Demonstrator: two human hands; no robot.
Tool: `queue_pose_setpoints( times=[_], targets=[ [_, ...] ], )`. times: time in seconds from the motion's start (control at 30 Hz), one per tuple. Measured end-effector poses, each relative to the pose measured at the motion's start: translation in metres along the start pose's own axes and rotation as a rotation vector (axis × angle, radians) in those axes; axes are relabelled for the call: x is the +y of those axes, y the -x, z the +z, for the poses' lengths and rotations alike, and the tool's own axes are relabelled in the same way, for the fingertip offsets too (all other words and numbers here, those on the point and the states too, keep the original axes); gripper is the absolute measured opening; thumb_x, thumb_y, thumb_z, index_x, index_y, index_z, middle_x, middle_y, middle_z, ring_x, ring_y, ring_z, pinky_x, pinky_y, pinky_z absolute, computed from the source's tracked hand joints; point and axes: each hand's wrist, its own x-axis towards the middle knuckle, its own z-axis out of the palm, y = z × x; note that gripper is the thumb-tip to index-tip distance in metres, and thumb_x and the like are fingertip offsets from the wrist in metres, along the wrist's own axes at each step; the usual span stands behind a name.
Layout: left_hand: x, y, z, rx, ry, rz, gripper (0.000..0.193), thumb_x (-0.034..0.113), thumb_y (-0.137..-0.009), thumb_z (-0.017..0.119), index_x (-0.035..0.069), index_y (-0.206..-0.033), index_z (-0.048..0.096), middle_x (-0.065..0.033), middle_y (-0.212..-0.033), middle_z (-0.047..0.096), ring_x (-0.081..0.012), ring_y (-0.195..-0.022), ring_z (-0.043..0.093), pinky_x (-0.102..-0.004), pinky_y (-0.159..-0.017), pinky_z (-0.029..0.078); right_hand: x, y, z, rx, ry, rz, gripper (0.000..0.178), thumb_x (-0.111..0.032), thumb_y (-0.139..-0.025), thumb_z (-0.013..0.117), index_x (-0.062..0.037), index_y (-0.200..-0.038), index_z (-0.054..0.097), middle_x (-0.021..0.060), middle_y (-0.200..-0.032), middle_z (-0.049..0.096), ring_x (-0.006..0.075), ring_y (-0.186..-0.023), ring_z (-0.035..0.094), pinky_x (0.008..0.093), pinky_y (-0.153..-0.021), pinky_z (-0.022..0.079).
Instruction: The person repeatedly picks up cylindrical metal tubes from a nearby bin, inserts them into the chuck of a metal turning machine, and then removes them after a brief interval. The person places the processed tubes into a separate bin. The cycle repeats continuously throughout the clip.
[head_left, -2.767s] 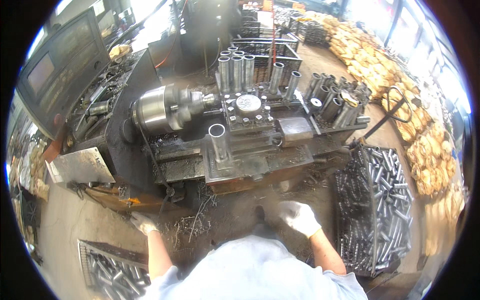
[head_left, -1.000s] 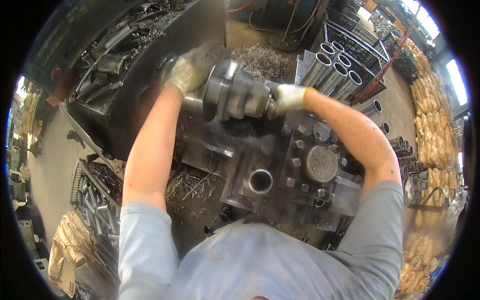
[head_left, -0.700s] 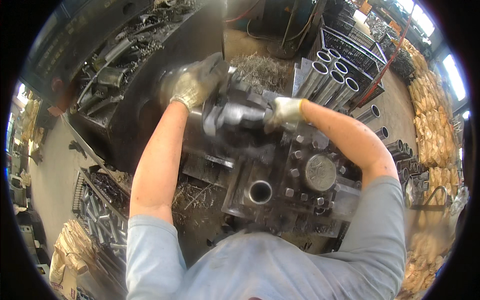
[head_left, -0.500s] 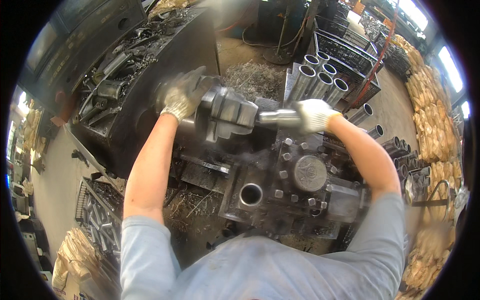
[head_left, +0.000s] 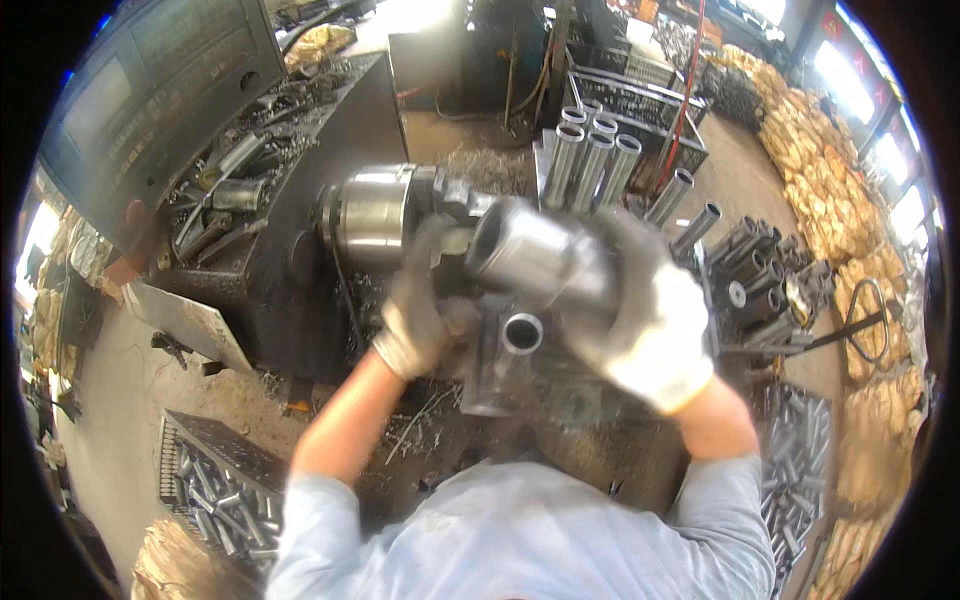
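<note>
A wide steel tube [head_left: 540, 255], blurred by motion, is tilted above the lathe, its dark open end toward the left. My right hand [head_left: 650, 315], in a white glove with dark grey fingers, is closed around the tube's right end. My left hand [head_left: 415, 305], gloved the same way, is just in front of the lathe chuck [head_left: 375, 215], close to the tube's open end. Its fingers are smeared, so whether they touch or hold anything is unclear. Below the tube sits a machine block with a round hole [head_left: 522, 334]. Most of the tool post is hidden behind my right hand and the tube.
Several upright steel tubes [head_left: 595, 165] stand behind the lathe, with more tubes [head_left: 765, 265] to the right. Crates of small metal pieces sit at lower left [head_left: 225, 510] and lower right [head_left: 800, 460]. A chip-covered machine top [head_left: 240, 190] is at left; brown sacks [head_left: 800, 160] line the right.
My left hand has come from the chuck's far side to its near side. My right hand has drawn nearer and now grips a wide tube. The view has shifted.
</note>
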Motion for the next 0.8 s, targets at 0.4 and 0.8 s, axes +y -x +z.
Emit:
queue_pose_setpoints(
  times=[0.4,0.8],
  targets=[
    [-0.042,0.186,0.071,0.183,1.06,-1.206,0.053,0.025,-0.093,0.079,-0.002,-0.135,0.063,-0.0162,-0.124,0.07,-0.0317,-0.11,0.07,-0.0458,-0.096,0.06,-0.019,0.215,0.142,-1.117,-0.44,0.896,0.057,-0.049,-0.076,0.085,0.0048,-0.094,0.079,0.0173,-0.077,0.077,0.0325,-0.078,0.076,0.0428,-0.075,0.061],
    [-0.02,0.171,0.03,-0.018,0.688,-1.038,0.057,0.034,-0.101,0.076,0.008,-0.148,0.057,-0.0132,-0.114,0.077,-0.0266,-0.092,0.078,-0.0385,-0.08,0.066,0.028,0.219,0.077,-0.343,-0.067,0.559,0.041,-0.023,-0.078,0.091,-0.0054,-0.111,0.074,0.0102,-0.099,0.079,0.0194,-0.087,0.076,0.036,-0.082,0.063]
  ],
)
